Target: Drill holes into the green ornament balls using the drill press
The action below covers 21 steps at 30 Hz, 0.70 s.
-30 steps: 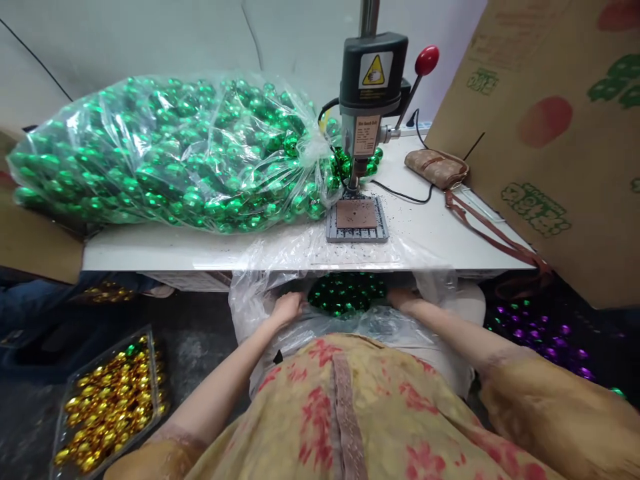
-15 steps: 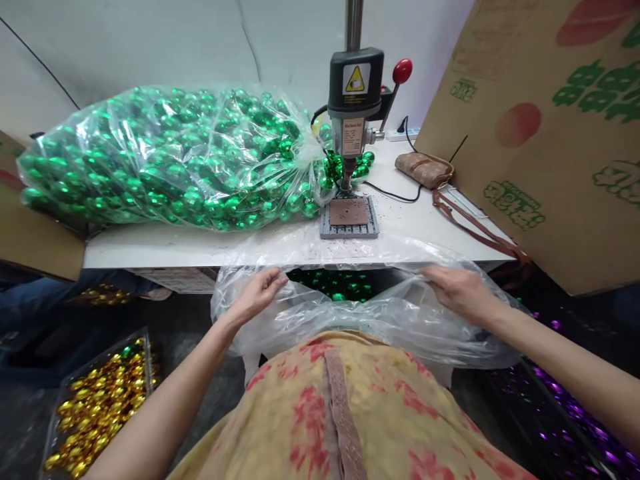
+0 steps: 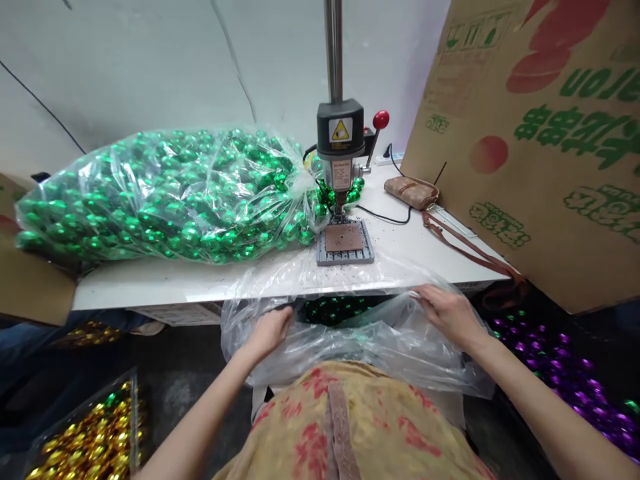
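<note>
A clear plastic bag spreads across my lap and up over the front edge of the white table. My left hand is closed on the left side of its mouth. On the right side, my right hand pinches the bag's rim between thumb and fingers. Between both hands the mouth gapes, and shiny green balls show in the dark below the table edge. Straight ahead stands a small bench drill press, with a brown block on its base plate.
A full, tied bag of green balls lies on the table's left. At right are a brown pouch with a strap and a large cardboard box. Gold balls and purple balls sit low on either side.
The camera has tilted up, so the table and drill press appear lower. Both hands keep hold of the bag; its opening looks a little narrower.
</note>
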Motion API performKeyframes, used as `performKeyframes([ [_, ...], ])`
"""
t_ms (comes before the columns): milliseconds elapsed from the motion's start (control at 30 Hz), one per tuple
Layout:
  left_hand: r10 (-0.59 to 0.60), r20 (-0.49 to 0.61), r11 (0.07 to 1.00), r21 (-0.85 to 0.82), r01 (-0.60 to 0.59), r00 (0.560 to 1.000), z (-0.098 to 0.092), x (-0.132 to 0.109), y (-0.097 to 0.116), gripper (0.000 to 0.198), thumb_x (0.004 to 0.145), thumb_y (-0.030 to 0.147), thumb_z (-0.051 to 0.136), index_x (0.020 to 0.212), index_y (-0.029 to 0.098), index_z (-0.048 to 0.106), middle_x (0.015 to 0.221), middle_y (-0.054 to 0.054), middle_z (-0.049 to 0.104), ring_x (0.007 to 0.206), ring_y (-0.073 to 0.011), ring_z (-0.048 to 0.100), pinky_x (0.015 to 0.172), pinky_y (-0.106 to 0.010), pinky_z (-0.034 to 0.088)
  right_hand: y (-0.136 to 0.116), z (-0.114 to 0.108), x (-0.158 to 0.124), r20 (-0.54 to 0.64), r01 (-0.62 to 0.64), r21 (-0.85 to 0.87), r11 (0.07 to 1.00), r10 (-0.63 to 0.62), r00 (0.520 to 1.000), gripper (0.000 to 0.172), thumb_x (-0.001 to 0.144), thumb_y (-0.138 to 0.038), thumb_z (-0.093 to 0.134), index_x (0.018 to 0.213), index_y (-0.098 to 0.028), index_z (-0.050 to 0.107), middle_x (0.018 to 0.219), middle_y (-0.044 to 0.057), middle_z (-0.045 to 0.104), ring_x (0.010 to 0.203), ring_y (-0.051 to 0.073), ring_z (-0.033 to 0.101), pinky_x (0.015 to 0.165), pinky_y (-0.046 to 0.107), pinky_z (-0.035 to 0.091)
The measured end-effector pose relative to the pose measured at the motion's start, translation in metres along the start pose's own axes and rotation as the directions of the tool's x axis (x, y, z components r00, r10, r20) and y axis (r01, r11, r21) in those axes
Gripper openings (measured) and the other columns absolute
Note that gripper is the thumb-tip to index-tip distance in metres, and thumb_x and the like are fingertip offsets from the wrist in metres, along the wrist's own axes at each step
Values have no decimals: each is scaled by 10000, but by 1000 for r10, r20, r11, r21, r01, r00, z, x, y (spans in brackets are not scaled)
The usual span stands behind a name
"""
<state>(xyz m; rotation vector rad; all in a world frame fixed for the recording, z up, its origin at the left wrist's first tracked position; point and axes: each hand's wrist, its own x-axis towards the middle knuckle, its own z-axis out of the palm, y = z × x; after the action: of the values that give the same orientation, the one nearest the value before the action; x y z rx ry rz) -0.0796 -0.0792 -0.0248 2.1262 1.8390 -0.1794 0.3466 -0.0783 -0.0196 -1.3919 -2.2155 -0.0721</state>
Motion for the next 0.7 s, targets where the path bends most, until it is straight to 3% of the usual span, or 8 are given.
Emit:
performKeyframes([
  [200,42,99,996,75,-49,994,13,-5,19,293,899,86,431,1065,173,657,919,-129,740,939,-292,708,829,-339,469,18,11,-27,174,-6,-35,999,12,985,238,965,-291,446,850,-265,652,741,9,697,670,171,692,551,285,481],
  [300,66,135,990,111,-82,989,9,-6,24,372,884,39,390,1114,160,655,1008,-146,741,1016,-304,698,907,-376,464,28,20,-41,224,-25,-30,999,31,974,217,942,-291,474,831,-269,660,745,18,695,694,194,704,576,309,525],
  [433,-10,164,992,123,-10,986,5,-8,20,403,865,33,407,1152,159,659,1068,-155,738,1079,-319,683,953,-401,458,34,30,-46,272,-48,11,999,44,961,161,900,-313,550,893,-277,707,803,50,733,744,243,734,628,375,609],
  [500,-29,169,994,105,11,985,5,-10,14,393,863,50,424,1160,154,659,1104,-161,732,1099,-325,676,956,-402,460,32,28,-41,297,-44,55,998,26,955,167,873,-353,609,968,-288,730,865,55,757,803,254,752,682,387,642],
  [600,-6,165,998,58,-3,986,8,-12,3,354,884,127,472,1186,159,653,1205,-157,706,1153,-320,654,983,-391,458,21,12,-21,338,-30,167,986,-28,941,329,841,-469,679,1141,-339,716,1006,23,783,916,213,766,772,321,658],
  [700,0,134,1000,16,-2,991,7,-12,-3,358,887,187,505,1215,177,648,1260,-150,681,1187,-325,629,1003,-405,458,4,-17,19,389,-158,399,903,-10,921,371,858,-560,661,1143,-333,731,1051,18,790,903,183,761,798,295,638],
])
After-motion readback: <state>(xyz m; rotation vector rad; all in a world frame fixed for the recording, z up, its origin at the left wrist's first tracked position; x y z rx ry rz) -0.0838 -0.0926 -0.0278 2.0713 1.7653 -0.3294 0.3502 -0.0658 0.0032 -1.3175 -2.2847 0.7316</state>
